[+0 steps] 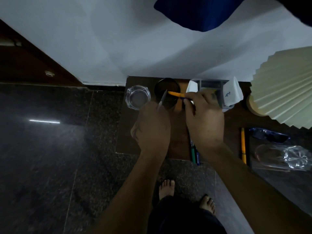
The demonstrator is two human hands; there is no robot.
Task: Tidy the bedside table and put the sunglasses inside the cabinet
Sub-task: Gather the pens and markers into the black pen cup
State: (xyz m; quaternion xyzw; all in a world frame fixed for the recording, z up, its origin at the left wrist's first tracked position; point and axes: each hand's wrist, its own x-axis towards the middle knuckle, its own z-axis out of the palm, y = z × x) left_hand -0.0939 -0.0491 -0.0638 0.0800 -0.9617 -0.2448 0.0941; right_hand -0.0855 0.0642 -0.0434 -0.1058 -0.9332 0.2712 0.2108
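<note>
Over the dark cup, my right hand pinches an orange pen, my left hand closed on a grey pen. Either tip may catch the cup's rim and tip it. Sunglasses lie well right of the cup.

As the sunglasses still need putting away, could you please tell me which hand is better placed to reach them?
Probably the right hand: the dark blue plastic sunglasses lie on its side of the wooden bedside table, though it holds an orange pen.
</note>
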